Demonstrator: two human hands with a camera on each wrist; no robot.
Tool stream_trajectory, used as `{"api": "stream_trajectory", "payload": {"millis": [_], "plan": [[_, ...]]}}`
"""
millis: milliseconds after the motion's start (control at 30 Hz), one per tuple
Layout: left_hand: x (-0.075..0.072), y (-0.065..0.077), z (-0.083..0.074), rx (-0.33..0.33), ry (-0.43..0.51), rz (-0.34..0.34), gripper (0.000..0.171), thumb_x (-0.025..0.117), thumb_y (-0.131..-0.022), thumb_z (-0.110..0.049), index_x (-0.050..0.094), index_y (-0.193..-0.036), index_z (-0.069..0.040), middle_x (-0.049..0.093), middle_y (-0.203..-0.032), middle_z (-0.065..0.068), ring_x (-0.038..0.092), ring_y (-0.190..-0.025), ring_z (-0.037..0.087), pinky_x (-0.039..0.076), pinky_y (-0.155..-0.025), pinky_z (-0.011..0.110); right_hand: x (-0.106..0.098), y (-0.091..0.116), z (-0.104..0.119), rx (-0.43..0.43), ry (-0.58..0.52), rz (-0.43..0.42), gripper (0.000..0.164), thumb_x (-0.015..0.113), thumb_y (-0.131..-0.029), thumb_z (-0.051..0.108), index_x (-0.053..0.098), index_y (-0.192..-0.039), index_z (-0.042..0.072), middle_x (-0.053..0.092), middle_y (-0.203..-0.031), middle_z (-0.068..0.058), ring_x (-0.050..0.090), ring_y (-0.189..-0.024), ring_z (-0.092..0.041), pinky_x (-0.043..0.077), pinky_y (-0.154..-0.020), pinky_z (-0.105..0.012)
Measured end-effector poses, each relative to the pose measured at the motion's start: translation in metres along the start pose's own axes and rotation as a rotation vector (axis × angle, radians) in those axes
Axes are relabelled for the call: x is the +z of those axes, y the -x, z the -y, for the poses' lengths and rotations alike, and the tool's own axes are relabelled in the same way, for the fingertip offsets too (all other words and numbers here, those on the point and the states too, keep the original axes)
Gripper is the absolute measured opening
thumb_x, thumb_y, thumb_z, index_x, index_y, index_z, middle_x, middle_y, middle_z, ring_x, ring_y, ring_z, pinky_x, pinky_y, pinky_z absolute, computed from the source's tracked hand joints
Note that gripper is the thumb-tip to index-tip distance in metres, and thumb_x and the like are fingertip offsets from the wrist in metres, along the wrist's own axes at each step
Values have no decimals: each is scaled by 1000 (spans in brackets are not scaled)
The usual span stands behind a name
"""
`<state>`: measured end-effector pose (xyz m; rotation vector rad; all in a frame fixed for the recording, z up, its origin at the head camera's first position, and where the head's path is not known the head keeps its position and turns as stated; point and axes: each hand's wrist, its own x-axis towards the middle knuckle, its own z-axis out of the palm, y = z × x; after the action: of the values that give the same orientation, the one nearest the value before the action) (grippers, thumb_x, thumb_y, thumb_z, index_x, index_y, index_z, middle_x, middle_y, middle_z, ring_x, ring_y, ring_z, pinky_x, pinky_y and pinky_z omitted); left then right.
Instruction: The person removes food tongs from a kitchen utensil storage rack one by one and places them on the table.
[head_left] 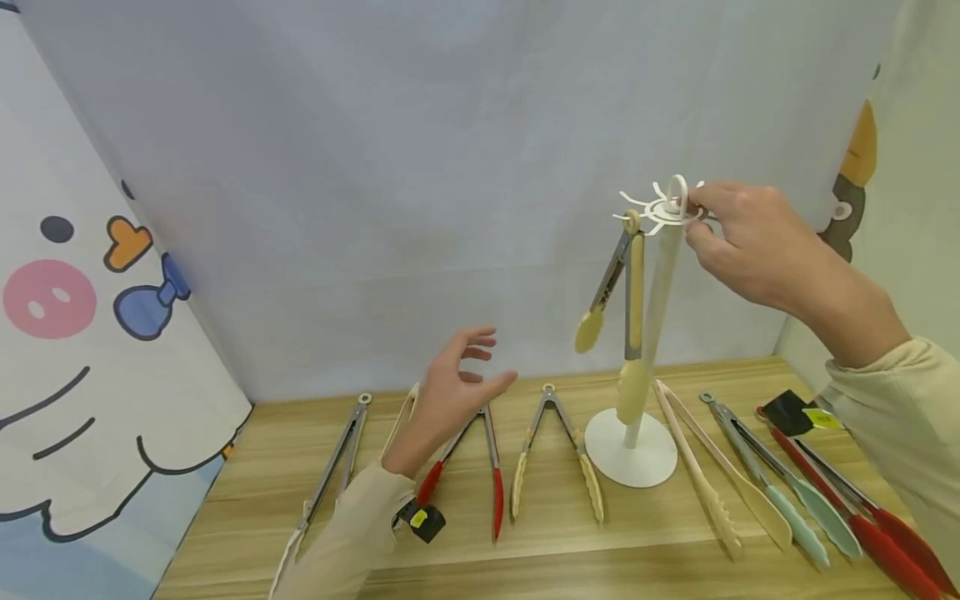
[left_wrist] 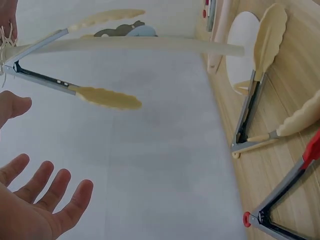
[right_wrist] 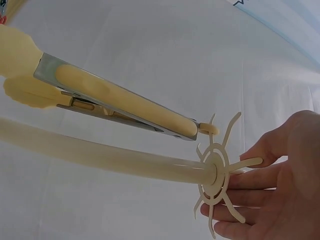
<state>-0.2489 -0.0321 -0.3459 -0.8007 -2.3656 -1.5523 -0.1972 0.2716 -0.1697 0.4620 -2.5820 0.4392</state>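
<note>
A white hook stand (head_left: pixel 656 300) rises from a round base on the table, with curved hooks and a loop at its top. At its hook ring (right_wrist: pixel 215 175), my right hand (head_left: pixel 765 242) pinches one hook between thumb and fingers. From a hook on the left hangs a pair of yellow-tipped kitchen tongs (head_left: pixel 633 308), its arms spread apart. My left hand (head_left: pixel 457 392) is in the air left of the stand, fingers loosely bent and holding nothing. In the left wrist view the hanging tongs (left_wrist: pixel 107 97) are beyond its fingertips.
Left of the base lie yellow-tipped tongs (head_left: pixel 550 400), red-tipped tongs (head_left: pixel 492 458) and white-tipped tongs (head_left: pixel 330 467). On the right lie beige tongs (head_left: pixel 705 483), green-tipped tongs (head_left: pixel 795 500) and red tongs (head_left: pixel 885 533). A pale curtain (head_left: pixel 450 167) hangs behind the table.
</note>
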Motion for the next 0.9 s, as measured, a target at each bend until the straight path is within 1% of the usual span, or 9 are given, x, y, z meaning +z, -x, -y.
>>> {"api": "stream_trajectory", "payload": {"millis": [100,233,300,433,533,767,900], "plan": [[6,-5,-8,17,27,4,56,74,-83,-29,49,-133,-21,56,-119,-1,54,-107,19,49,-82,37,0,0,0,-9,-3,-4,32,38,-95,11,59,-110,-7,58,-113,-25,52,-97,-36,38,-77,-52],[13,-10,-16,24,62,23,58,74,-83,-28,48,-133,-22,55,-121,-1,53,-108,17,48,-83,36,-1,0,-1,-5,-5,1,32,38,-95,11,59,-110,-8,58,-114,-25,51,-97,-37,38,-77,-52],[17,-12,-20,28,80,31,59,75,-82,-27,47,-134,-21,55,-122,0,52,-108,16,48,-84,37,-1,1,-2,-1,-6,7,32,37,-95,11,58,-111,-8,57,-115,-26,51,-97,-37,38,-78,-52],[24,-16,-26,31,125,44,62,76,-82,-24,46,-135,-17,54,-126,5,52,-111,21,47,-86,44,-1,1,-3,-4,-5,9,32,37,-95,11,58,-112,-8,57,-115,-25,50,-96,-37,38,-77,-52],[29,-19,-29,29,146,53,62,76,-82,-23,45,-136,-17,53,-127,6,51,-112,22,46,-87,47,-1,1,-3,-6,-6,10,32,37,-95,11,58,-111,-8,57,-115,-25,51,-97,-37,38,-78,-52],[39,-27,-33,23,137,53,61,75,-81,-29,45,-134,-23,53,-124,-2,51,-109,12,47,-85,36,-1,1,-3,-9,-19,16,31,38,-95,11,58,-110,-7,57,-116,-25,51,-103,-39,38,-79,-53],[44,-30,-35,24,145,60,63,75,-80,-32,44,-135,-25,52,-125,-4,50,-110,12,47,-85,36,-1,1,-3,-4,-18,16,32,38,-95,11,58,-113,-7,57,-117,-26,51,-104,-39,38,-79,-53]]}}
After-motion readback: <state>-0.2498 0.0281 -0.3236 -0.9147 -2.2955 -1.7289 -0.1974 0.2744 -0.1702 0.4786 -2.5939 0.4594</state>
